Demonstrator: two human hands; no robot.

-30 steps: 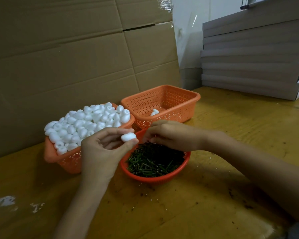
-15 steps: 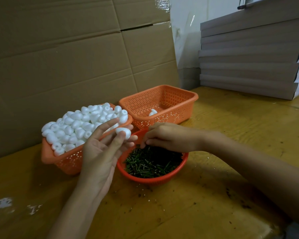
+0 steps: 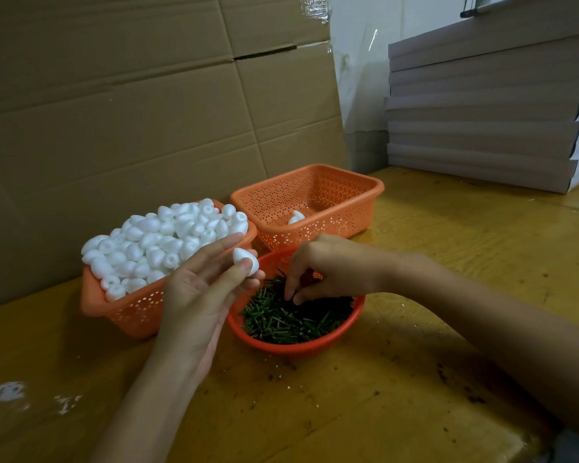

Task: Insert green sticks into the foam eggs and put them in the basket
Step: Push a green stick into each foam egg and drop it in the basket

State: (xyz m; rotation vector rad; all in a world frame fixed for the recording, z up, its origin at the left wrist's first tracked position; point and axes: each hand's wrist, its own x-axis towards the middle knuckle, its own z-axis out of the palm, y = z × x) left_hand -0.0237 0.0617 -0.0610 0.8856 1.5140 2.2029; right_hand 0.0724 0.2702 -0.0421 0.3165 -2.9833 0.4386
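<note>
My left hand (image 3: pixel 201 295) holds one white foam egg (image 3: pixel 245 260) between thumb and fingertips, just left of the round orange bowl (image 3: pixel 298 347) of green sticks (image 3: pixel 295 320). My right hand (image 3: pixel 328 269) reaches down into that bowl, its curled fingertips pinching at the sticks. An orange basket (image 3: pixel 127 312) on the left is heaped with foam eggs (image 3: pixel 161 242). Behind the bowl stands a second orange basket (image 3: pixel 355 195) with a foam egg (image 3: pixel 296 217) lying in it.
A large flattened cardboard sheet (image 3: pixel 131 111) leans along the back. A stack of flat grey-brown boxes (image 3: pixel 488 105) sits on the yellow wooden table (image 3: pixel 415 379) at the back right. White foam crumbs (image 3: pixel 4 392) lie near the left edge.
My left hand has turned the egg from its spread fingertips into a thumb-and-finger hold. My right hand has dipped lower into the sticks in the bowl.
</note>
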